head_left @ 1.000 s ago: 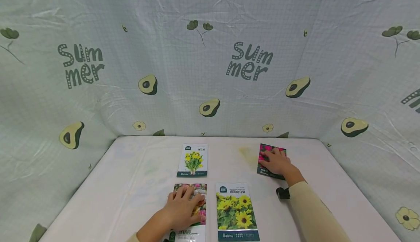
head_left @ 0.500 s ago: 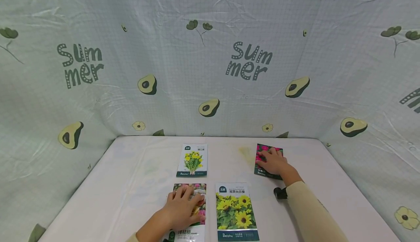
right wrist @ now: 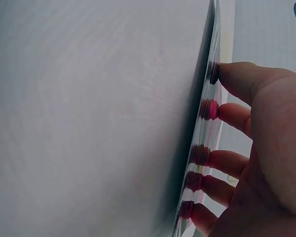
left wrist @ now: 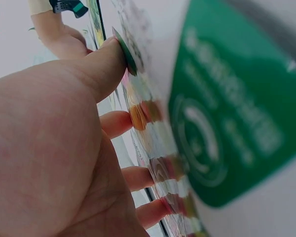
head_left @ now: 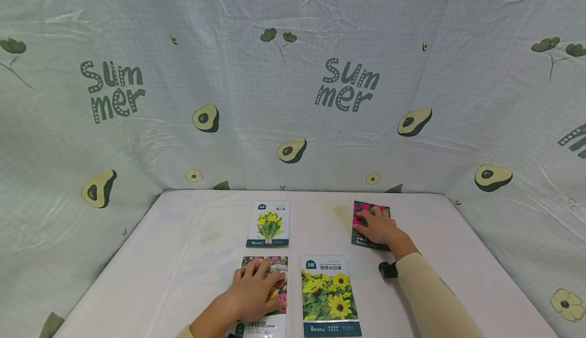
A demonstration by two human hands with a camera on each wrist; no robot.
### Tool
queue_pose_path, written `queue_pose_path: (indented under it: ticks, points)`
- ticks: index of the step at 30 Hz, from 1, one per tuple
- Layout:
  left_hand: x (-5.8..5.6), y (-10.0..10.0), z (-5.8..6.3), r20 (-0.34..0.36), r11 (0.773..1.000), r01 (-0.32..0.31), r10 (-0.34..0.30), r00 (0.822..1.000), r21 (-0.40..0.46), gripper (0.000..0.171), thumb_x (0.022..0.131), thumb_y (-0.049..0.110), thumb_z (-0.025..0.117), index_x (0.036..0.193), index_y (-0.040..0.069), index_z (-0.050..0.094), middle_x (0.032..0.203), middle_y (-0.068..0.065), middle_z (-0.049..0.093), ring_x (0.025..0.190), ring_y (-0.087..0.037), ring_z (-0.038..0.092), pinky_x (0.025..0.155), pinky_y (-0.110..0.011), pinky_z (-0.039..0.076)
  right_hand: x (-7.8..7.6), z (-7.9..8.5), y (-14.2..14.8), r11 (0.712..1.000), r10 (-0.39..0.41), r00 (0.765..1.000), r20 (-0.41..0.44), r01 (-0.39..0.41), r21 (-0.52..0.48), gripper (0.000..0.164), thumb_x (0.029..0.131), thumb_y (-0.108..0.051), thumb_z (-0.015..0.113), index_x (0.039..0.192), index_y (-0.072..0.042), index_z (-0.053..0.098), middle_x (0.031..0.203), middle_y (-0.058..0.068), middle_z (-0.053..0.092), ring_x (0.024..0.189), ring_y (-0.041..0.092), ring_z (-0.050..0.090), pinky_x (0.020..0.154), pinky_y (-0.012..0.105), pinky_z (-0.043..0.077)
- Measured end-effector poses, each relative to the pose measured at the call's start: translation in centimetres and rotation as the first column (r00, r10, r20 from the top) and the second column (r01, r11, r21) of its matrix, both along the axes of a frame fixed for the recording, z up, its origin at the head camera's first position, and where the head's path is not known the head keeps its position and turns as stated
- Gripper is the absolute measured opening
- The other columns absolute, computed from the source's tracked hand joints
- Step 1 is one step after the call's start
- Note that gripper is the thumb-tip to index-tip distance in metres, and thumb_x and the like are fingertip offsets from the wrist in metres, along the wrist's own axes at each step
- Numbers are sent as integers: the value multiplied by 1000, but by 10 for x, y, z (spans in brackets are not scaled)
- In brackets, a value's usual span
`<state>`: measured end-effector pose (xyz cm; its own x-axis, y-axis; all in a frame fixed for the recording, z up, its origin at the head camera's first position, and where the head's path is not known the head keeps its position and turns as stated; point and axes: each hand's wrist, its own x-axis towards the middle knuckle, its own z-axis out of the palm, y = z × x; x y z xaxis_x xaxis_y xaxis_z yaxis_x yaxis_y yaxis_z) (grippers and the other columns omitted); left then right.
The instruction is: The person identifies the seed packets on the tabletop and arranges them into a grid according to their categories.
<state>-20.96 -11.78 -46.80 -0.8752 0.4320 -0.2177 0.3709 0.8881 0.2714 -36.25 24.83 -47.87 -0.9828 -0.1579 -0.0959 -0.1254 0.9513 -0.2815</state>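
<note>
My left hand (head_left: 254, 294) rests its spread fingertips on a seed packet with pink and white flowers (head_left: 274, 321), lying at the near middle of the table. In the left wrist view the thumb and fingers (left wrist: 116, 123) touch the packet's glossy face. At the far right, my right hand (head_left: 377, 224) presses its fingertips on a seed packet with magenta flowers (head_left: 359, 240). The right wrist view has the thumb and fingers (right wrist: 229, 163) touching that packet's face (right wrist: 204, 131), which lies flat on the table. Both hands partly cover their packets.
A sunflower seed packet (head_left: 329, 297) lies right of the left hand. Behind, a white packet with yellow flowers (head_left: 268, 223) lies near the table's back. A patterned cloth (head_left: 247, 83) hangs behind the white table (head_left: 183, 256). A black wrist device (head_left: 388, 270) sits at the right sleeve.
My right hand has slid the magenta-flower seed packet a little to the left along the table. The left hand and the other packets have stayed in place.
</note>
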Motion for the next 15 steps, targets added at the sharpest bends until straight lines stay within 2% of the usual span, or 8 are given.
queue_pose_path:
  ticks: [15]
  points:
    - [0, -1, -2, -8, 1000, 2, -2, 1000, -12, 65, 92, 62, 64, 147, 29, 53, 158, -13, 39, 146, -45, 30, 106, -72, 29, -1, -2, -8, 1000, 12, 1000, -9, -12, -23, 54, 101, -45, 62, 146, -16, 56, 139, 21, 46, 126, 43, 43, 104, 67, 38]
